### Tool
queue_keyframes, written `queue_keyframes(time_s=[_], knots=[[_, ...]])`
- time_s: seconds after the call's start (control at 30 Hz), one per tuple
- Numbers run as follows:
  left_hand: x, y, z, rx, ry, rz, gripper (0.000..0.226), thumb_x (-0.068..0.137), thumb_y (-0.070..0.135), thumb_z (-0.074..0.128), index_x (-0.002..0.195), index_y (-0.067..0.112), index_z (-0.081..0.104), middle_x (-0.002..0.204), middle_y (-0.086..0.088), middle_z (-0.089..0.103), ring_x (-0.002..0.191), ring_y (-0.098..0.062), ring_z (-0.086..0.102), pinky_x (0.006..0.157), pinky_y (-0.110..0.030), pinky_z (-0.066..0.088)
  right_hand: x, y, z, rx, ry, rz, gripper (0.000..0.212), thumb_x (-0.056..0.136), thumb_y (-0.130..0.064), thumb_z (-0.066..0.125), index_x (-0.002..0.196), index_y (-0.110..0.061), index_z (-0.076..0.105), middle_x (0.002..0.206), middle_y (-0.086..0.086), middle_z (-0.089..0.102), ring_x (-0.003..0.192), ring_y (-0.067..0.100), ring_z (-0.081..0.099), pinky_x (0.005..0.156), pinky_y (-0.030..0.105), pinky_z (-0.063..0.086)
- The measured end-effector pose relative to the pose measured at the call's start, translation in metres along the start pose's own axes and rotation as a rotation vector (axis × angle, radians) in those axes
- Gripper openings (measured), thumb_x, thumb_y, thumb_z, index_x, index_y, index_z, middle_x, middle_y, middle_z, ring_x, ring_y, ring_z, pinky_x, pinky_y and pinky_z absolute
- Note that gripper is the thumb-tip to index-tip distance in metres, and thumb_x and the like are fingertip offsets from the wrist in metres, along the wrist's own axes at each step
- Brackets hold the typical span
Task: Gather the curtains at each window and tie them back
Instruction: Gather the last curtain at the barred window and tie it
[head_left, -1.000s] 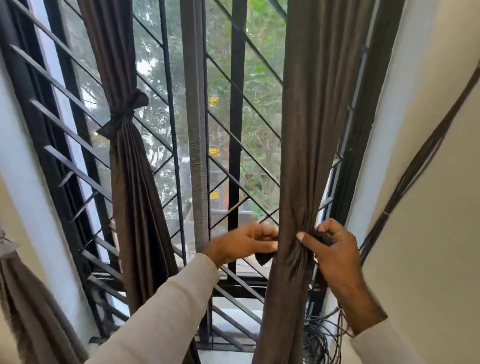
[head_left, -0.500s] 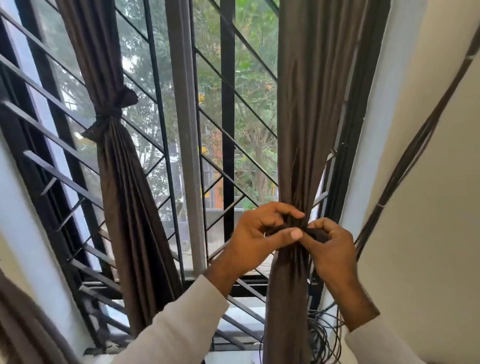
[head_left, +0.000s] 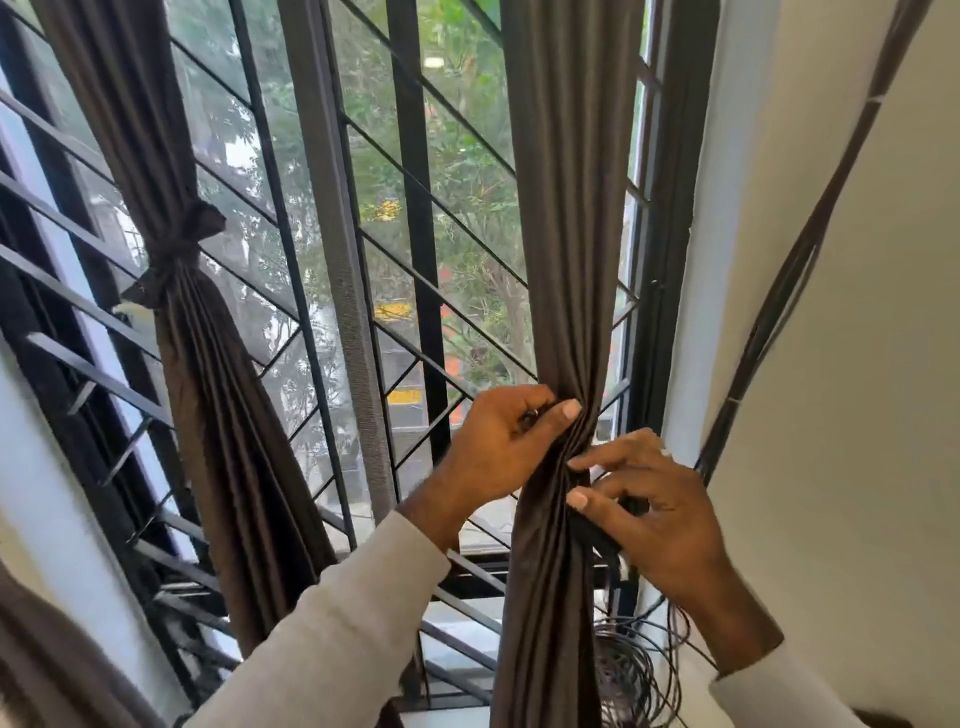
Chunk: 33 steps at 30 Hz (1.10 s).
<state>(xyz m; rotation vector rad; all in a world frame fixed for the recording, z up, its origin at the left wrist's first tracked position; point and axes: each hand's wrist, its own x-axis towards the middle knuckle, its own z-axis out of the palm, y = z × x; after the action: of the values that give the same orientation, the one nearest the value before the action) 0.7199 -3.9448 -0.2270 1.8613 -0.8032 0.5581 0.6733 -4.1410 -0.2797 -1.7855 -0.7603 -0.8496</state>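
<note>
Since the earlier frames, both hands have separated along the right curtain (head_left: 563, 218): the left hand (head_left: 501, 447) now sits higher and the right hand (head_left: 657, 512) lower. Left grip: fingers curled round the gathered folds, thumb pressed across their front. Right grip: thumb and fingers pinching the dark tie-back strip (head_left: 602, 535) at the curtain's right edge, just below the left hand. Left of this curtain, beyond the window grille (head_left: 415, 208), the left curtain (head_left: 208, 364) hangs already knotted. Coiled cables (head_left: 628, 675) lie below the right hand, beside the curtain's lower part.
</note>
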Motion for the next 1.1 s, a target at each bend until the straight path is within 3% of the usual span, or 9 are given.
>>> queue_keyframes(time_s=[0.13, 0.27, 0.43, 0.57, 0.67, 0.77, 0.83, 0.97, 1.1], knots=[[-0.003, 0.004, 0.002, -0.012, 0.011, 0.011, 0.045, 0.107, 0.026, 0.066, 0.07, 0.003, 0.057, 0.064, -0.017, 0.044, 0.062, -0.017, 0.041, 0.057, -0.042, 0.038, -0.001, 0.015, -0.009, 0.038, -0.153, -0.036, 0.01, 0.096, -0.023, 0.075, 0.098, -0.018, 0.084, 0.109, -0.011, 0.078, 0.107, 0.02, 0.07, 0.095, 0.042, 0.052], [-0.01, 0.01, -0.005, 0.007, -0.006, 0.056, 0.033, 0.105, 0.017, 0.067, 0.072, 0.011, 0.064, 0.064, -0.001, 0.052, 0.064, -0.009, 0.05, 0.062, -0.026, 0.041, -0.001, 0.031, -0.006, -0.01, -0.218, -0.006, 0.035, 0.099, -0.01, 0.066, 0.132, -0.018, 0.074, 0.12, -0.006, 0.068, 0.117, 0.02, 0.065, 0.102, 0.03, 0.051], [-0.019, 0.006, -0.01, -0.114, -0.092, 0.075, 0.018, 0.104, 0.006, 0.065, 0.095, -0.004, 0.077, 0.086, -0.017, 0.072, 0.082, -0.039, 0.065, 0.077, -0.05, 0.053, 0.007, 0.03, 0.002, -0.038, -0.119, -0.002, 0.021, 0.091, -0.011, 0.082, 0.11, -0.019, 0.082, 0.105, -0.009, 0.071, 0.099, 0.012, 0.069, 0.086, 0.025, 0.054], [-0.007, 0.008, -0.007, -0.048, -0.096, 0.048, 0.014, 0.103, 0.006, 0.069, 0.103, -0.001, 0.081, 0.092, -0.013, 0.077, 0.086, -0.026, 0.073, 0.079, -0.034, 0.057, 0.009, 0.032, 0.007, -0.03, -0.075, -0.032, 0.021, 0.085, -0.002, 0.086, 0.097, -0.019, 0.083, 0.098, -0.011, 0.076, 0.095, 0.01, 0.072, 0.087, 0.025, 0.056], [0.001, 0.008, -0.005, 0.124, -0.133, 0.045, 0.014, 0.102, 0.012, 0.073, 0.112, 0.006, 0.082, 0.091, 0.007, 0.075, 0.086, -0.004, 0.072, 0.079, -0.023, 0.054, 0.002, 0.038, 0.006, -0.014, -0.04, 0.024, 0.022, 0.089, 0.003, 0.079, 0.098, -0.017, 0.077, 0.097, -0.01, 0.076, 0.092, 0.013, 0.073, 0.083, 0.031, 0.058], [0.006, 0.012, -0.008, 0.287, -0.218, -0.006, 0.036, 0.101, 0.003, 0.071, 0.135, 0.011, 0.072, 0.108, 0.015, 0.073, 0.097, 0.011, 0.068, 0.089, -0.01, 0.05, 0.0, 0.036, 0.002, 0.108, 0.036, 0.103, 0.021, 0.092, 0.009, 0.071, 0.095, -0.012, 0.07, 0.097, -0.01, 0.079, 0.095, 0.011, 0.077, 0.085, 0.028, 0.061], [0.01, 0.014, -0.008, 0.386, -0.25, 0.025, 0.043, 0.101, 0.005, 0.068, 0.143, 0.018, 0.066, 0.123, 0.004, 0.075, 0.112, -0.003, 0.07, 0.099, -0.027, 0.056, 0.002, 0.033, 0.0, 0.146, 0.071, 0.143, 0.019, 0.092, 0.005, 0.074, 0.096, -0.014, 0.069, 0.095, -0.01, 0.081, 0.094, 0.011, 0.078, 0.085, 0.033, 0.063], [0.016, 0.025, 0.002, 0.616, -0.343, 0.078, 0.064, 0.098, 0.01, 0.065, 0.151, 0.031, 0.037, 0.113, -0.007, 0.071, 0.101, -0.027, 0.068, 0.085, -0.042, 0.058, 0.011, 0.027, -0.002, 0.246, 0.181, 0.232, 0.045, 0.088, -0.014, 0.08, 0.121, -0.038, 0.062, 0.09, -0.004, 0.081, 0.087, 0.019, 0.079, 0.085, 0.04, 0.063], [0.022, 0.023, 0.007, 0.798, -0.428, 0.138, 0.101, 0.095, 0.024, 0.072, 0.166, 0.041, 0.002, 0.111, -0.011, 0.068, 0.1, -0.033, 0.066, 0.084, -0.052, 0.058, 0.026, 0.022, -0.006, 0.254, 0.149, 0.269, 0.074, 0.085, -0.001, 0.083, 0.144, -0.035, 0.056, 0.083, 0.0, 0.08, 0.081, 0.016, 0.076, 0.085, 0.018, 0.057]])
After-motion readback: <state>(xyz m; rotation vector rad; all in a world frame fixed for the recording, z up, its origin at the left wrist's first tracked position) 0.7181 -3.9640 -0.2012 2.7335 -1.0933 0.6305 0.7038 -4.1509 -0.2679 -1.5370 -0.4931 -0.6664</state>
